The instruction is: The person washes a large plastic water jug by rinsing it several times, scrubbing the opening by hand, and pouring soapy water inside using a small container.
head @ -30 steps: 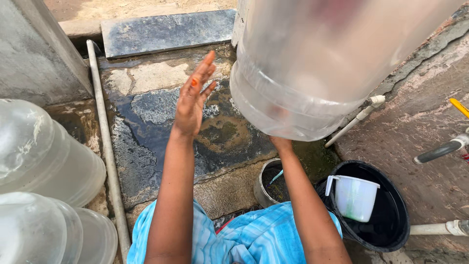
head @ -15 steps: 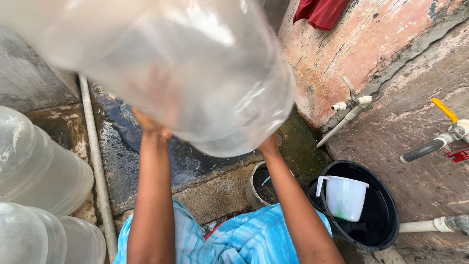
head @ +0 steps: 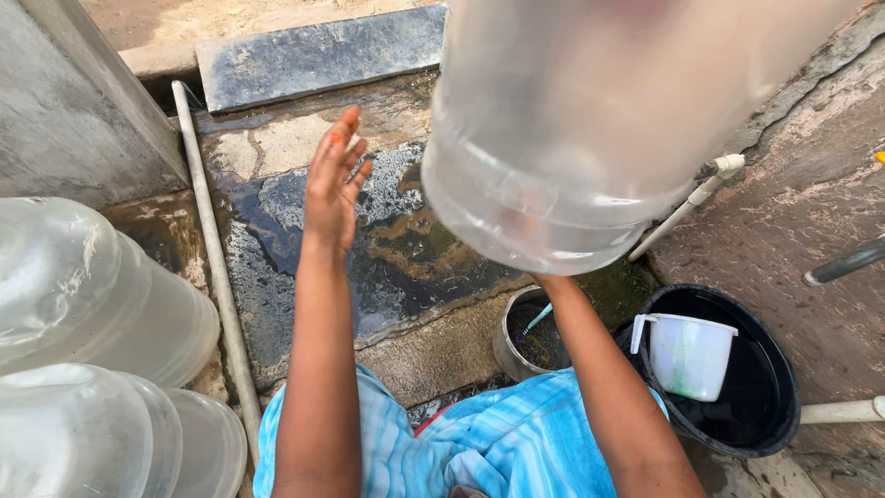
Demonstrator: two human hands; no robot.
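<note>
Head view: left hand has come off the big clear water jug since half a second ago, now open, fingers spread, over the wet stone slab. Right hand is hidden behind the jug's base, grip can't be told; it alone props the jug, tilted up above the slab's right edge. Black basin with white mug sits lower right.

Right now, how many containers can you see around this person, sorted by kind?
Large clear water jugs: 3, one held up and two lying at the left
Black basin: 1
White measuring jug, standing in the basin: 1
Small metal pot: 1
Total: 6

The right hand is hidden behind the raised jug; the left hand is open and apart from it.
</note>
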